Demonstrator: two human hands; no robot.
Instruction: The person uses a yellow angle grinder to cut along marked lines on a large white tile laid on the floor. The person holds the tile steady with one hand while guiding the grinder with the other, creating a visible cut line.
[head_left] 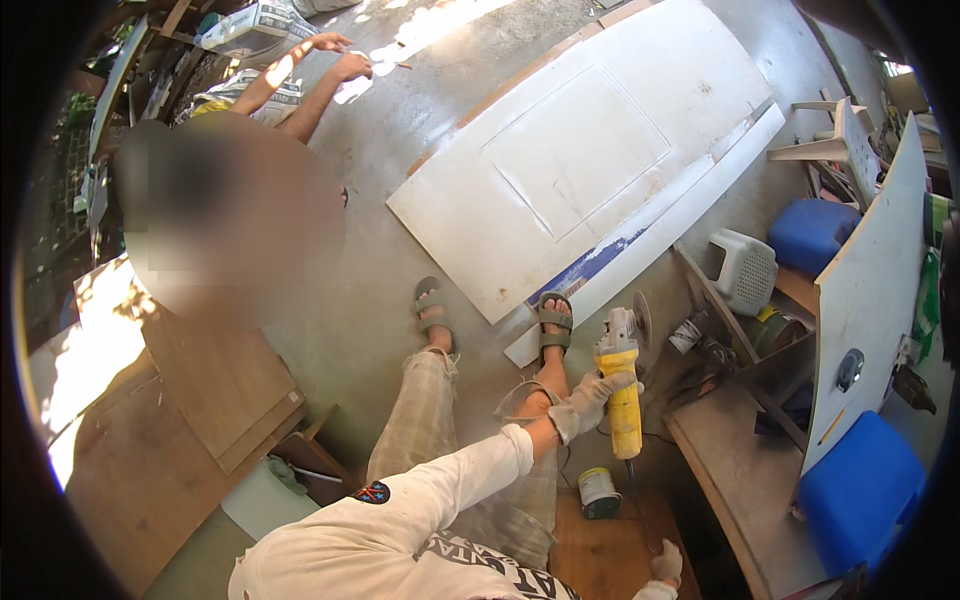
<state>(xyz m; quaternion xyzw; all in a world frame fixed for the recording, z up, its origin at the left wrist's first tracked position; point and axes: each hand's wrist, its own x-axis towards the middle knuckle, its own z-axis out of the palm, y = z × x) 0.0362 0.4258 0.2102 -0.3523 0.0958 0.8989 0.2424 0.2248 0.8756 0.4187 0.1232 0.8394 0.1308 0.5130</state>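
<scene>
My left hand (585,403), in a pale work glove, is closed around the yellow body of an angle grinder (622,398). The grinder stands nearly upright with its metal head and round disc (642,318) at the top. A dark power cord (634,487) runs down from its lower end to my right hand (666,563), also gloved, at the bottom of the view. The right fingers look closed at the cord. Beyond my feet lies a large white door panel (580,150) with a rectangular moulding, and a long white strip (660,225) with a blue patch lies along its near side.
A person (290,95) sits at the upper left, hands held out. Brown boards (215,390) lean at the left. A small tub (598,492) stands on a wooden surface (610,560). To the right are a grey stool (742,272), blue containers (865,490), an upright white board (875,290) and a chair (845,140).
</scene>
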